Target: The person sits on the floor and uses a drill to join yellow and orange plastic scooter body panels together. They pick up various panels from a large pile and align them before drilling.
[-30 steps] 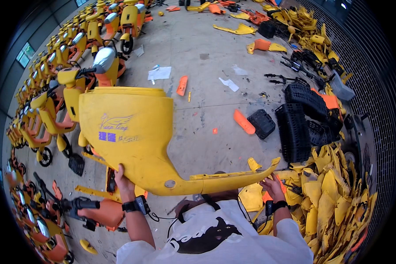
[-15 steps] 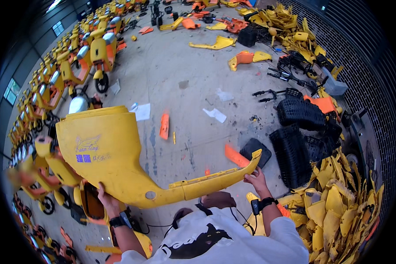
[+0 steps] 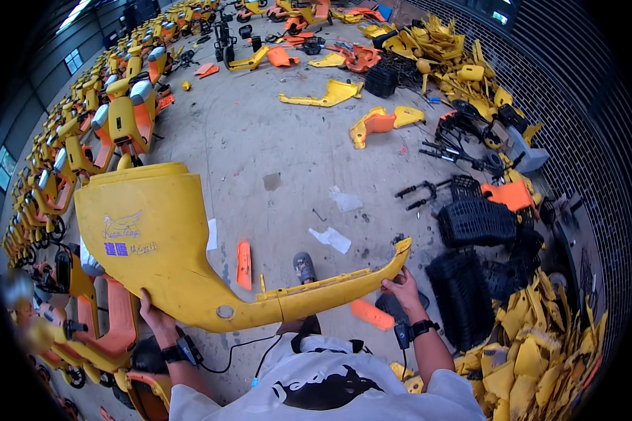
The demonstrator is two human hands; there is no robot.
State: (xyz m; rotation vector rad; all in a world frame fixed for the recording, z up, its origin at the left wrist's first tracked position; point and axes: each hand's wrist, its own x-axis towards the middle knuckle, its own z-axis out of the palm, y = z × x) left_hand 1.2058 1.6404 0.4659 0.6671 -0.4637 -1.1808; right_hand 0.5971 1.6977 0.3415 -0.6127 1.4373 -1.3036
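Note:
Between my two hands I carry a large yellow scooter body panel (image 3: 161, 238), broad and tall on the left and tapering to a long narrow strip on the right. It has a round hole near its lower bend and printed marks on the broad face. My left hand (image 3: 158, 319) is closed on the bottom edge below the broad part; its fingers are partly hidden behind the panel. My right hand (image 3: 404, 289) pinches the upturned narrow tip. Below the panel, the floor is partly covered by it.
Rows of yellow scooters (image 3: 123, 116) line the left side. At the right lie a heap of yellow panels (image 3: 534, 358) and stacked black baskets (image 3: 460, 298). Orange pieces (image 3: 244, 265) and white scraps (image 3: 330, 240) lie on the floor ahead. Farther off are more panels (image 3: 330, 95) and a brick wall (image 3: 576, 151).
I have stepped forward with the panel still in both hands; a shoe now shows beyond it. Floor pieces and baskets appear closer, and the panel sits slightly farther left in view.

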